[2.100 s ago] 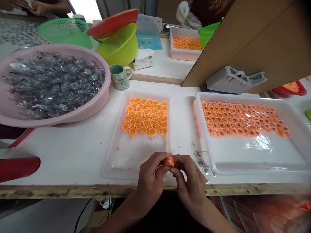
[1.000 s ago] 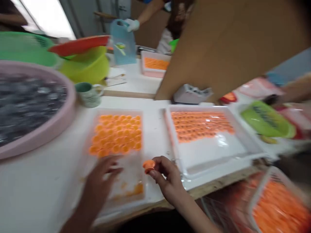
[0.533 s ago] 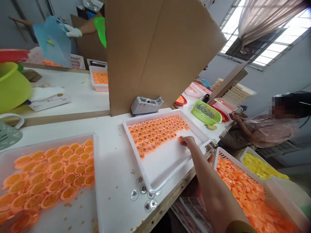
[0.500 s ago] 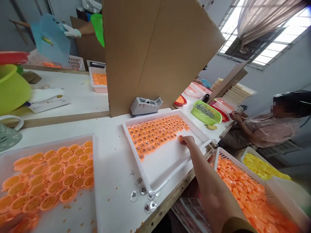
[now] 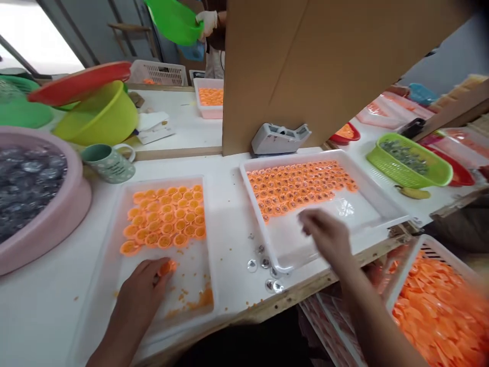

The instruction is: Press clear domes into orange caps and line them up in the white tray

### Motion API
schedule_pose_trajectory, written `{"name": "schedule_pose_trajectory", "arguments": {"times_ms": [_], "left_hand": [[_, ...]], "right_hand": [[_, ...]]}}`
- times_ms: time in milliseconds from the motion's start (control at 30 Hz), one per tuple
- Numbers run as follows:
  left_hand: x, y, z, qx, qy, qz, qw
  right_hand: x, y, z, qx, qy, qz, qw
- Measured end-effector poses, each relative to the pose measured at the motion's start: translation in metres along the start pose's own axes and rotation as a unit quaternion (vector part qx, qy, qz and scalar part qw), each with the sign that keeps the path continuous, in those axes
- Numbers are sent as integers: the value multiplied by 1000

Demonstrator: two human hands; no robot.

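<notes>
My left hand (image 5: 142, 288) pinches a small round orange plastic cup (image 5: 167, 267) over the left white tray (image 5: 211, 239). Rows of similar orange cups (image 5: 166, 216) with yellowish-brown contents fill the back of that tray. My right hand (image 5: 326, 233), blurred by motion, hovers over the bare front part of the right white tray (image 5: 284, 257). Whether its fingers hold anything is not clear. Tight rows of orange cups with dark-marked clear discs (image 5: 294, 186) line the back of the right tray. Loose clear discs (image 5: 265, 262) lie between the trays, by the table's front edge.
A pink tub (image 5: 76, 188) of clear discs and a green mug (image 5: 110, 164) stand at left. Behind the right tray are a tape dispenser (image 5: 280, 138) and a cardboard panel (image 5: 290, 66). A green basket (image 5: 410, 162) and banana (image 5: 413, 192) lie right; below is a crate (image 5: 401, 275) of orange pieces.
The view has swung left, bringing the pink tub into sight. My right hand has come away from the end of the cup row. My left hand now shows fully, with an orange cup.
</notes>
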State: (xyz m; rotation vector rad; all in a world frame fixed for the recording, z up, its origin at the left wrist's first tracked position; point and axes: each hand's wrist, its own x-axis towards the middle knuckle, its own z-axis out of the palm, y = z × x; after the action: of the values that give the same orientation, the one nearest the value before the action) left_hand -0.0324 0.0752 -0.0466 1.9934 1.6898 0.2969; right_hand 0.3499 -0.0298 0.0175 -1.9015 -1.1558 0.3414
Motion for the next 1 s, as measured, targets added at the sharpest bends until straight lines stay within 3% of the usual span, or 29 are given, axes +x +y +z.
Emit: {"name": "schedule_pose_trajectory", "arguments": {"times_ms": [67,100,200,267,400,500,600,700,767,800,900,1000], "left_hand": [[3,8,-3,3,-16,-8,1000],[4,12,-5,1,-17,-15,1000],[1,21,-12,-72,-8,-49,996],[-4,23,-15,-143,-2,-66,988],[-13,17,-16,-255,-8,-82,963],[-18,12,-18,-341,-37,-88,935],[-23,7,-23,-416,-76,-97,901],[-27,3,-28,-533,-131,-139,824],[-28,1,-30,-587,-168,-161,775],[-29,1,-31,-596,-181,-164,765],[-31,0,-31,-601,-202,-154,758],[-33,0,-30,-609,-214,-140,751]], "right_hand": [[-47,-18,36,-23,-211,-135,968],[-68,-23,54,-53,-236,-173,955],[-111,-23,96,-175,-194,-195,945],[-121,-12,109,-213,-166,-199,942],[-118,13,117,-236,-145,-248,928],[-111,18,123,-241,-120,-249,930],[-106,1,130,-179,-123,-165,962],[-103,-37,138,23,-167,16,985],[-103,-66,143,189,-196,119,955],[-103,-80,147,258,-209,150,931],[-106,-107,157,382,-236,190,873],[-111,-117,165,431,-245,204,844]]}}
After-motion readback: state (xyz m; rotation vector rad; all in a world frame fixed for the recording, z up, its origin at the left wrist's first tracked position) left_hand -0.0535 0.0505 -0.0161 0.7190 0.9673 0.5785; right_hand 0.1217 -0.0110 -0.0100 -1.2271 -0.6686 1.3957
